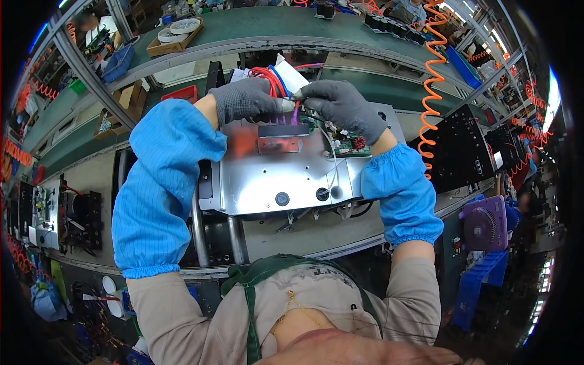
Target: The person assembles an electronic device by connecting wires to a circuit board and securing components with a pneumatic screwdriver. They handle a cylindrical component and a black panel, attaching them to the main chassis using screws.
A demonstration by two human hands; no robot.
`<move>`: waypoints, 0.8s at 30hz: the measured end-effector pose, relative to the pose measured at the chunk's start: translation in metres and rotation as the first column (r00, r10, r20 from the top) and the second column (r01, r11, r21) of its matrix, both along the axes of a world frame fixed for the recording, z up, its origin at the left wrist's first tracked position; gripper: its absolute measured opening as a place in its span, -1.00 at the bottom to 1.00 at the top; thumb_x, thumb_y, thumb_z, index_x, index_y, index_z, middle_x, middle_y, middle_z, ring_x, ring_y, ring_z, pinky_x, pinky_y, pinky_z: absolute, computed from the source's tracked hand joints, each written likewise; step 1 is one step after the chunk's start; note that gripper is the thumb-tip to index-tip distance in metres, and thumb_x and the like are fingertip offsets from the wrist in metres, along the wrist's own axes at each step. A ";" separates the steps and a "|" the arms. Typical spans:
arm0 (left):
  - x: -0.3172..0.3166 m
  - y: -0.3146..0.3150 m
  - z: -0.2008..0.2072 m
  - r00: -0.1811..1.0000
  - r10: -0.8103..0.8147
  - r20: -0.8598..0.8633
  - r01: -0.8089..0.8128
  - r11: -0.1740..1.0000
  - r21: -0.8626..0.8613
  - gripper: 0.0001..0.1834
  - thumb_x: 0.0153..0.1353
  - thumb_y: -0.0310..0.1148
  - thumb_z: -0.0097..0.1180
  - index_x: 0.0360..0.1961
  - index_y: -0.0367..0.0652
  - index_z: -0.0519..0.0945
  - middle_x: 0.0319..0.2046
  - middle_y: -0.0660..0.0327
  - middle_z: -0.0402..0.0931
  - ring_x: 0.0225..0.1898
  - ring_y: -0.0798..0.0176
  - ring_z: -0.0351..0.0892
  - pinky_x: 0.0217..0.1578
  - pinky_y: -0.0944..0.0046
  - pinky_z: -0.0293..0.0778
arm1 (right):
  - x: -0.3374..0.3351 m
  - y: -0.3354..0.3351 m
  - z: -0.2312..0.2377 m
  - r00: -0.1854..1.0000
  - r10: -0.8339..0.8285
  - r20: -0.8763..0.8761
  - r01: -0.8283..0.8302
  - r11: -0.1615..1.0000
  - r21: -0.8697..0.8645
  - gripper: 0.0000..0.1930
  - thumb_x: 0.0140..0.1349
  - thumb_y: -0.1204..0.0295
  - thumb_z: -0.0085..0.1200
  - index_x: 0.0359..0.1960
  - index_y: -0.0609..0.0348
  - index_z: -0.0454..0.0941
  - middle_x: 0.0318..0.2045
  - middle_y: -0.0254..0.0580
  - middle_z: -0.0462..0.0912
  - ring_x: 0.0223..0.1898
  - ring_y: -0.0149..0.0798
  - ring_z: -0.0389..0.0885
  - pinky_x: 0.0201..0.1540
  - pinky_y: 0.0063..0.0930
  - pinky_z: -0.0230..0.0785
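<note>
A metal equipment chassis [243, 179] lies in front of me, its top bare and shiny. Over its far side, my left hand [246, 100] in a grey glove is closed at a bundle of red wires [263, 74]. Fingertips of my right hand [347, 108], also gloved, are pinched close to the left ones. Between them a wire with a purple sleeve [295, 114] runs down toward the chassis; the exact grip is partly hidden. A blue wire [278, 82] passes beside the red ones. Below my right hand is a green circuit board [347, 145].
An orange coiled air hose [431, 79] hangs at the right. Black panels [457, 149] stand beside the chassis there. A purple fan [485, 224] is at the lower right, another opened unit [45, 216] at the far left. A box with white reels [176, 35] sits on the far bench.
</note>
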State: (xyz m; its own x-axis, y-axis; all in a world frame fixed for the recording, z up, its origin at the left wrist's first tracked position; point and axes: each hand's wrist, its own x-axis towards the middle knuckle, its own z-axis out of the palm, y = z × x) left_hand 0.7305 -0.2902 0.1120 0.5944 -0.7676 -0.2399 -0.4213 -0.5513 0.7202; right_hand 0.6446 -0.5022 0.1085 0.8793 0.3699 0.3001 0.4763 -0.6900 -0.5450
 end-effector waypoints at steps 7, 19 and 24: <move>0.003 0.002 -0.004 0.999 0.035 0.005 -0.034 0.999 -0.015 -0.36 -0.03 0.26 0.16 -0.51 -0.25 0.58 -0.66 0.23 0.47 -0.59 0.37 0.46 -0.52 0.37 0.42 | -0.008 -0.010 0.004 0.923 0.060 -0.381 -0.009 0.991 0.133 -0.77 0.08 0.55 0.11 -0.18 0.21 0.60 -0.27 -0.24 0.61 -0.27 -0.44 0.52 -0.20 -0.56 0.39; 0.010 0.003 -0.018 1.000 0.029 0.004 -0.029 0.998 -0.054 -0.34 -0.10 0.29 0.18 -0.57 -0.24 0.60 -0.67 0.20 0.48 -0.61 0.36 0.48 -0.57 0.36 0.41 | -0.005 0.004 0.002 0.990 -0.115 -0.077 0.122 0.988 0.098 -0.73 0.09 0.49 0.12 -0.12 0.19 0.54 -0.27 -0.15 0.62 -0.23 -0.36 0.57 -0.15 -0.48 0.40; -0.011 -0.001 0.014 0.989 -0.077 0.124 0.051 0.979 0.196 -0.34 0.00 0.25 0.13 -0.39 -0.28 0.57 -0.63 0.27 0.46 -0.61 0.39 0.43 -0.55 0.38 0.40 | 0.002 0.003 -0.009 0.997 0.000 0.075 0.015 0.978 -0.208 -0.76 0.05 0.45 0.17 -0.20 0.14 0.56 -0.32 -0.10 0.61 -0.29 -0.17 0.59 -0.19 -0.40 0.43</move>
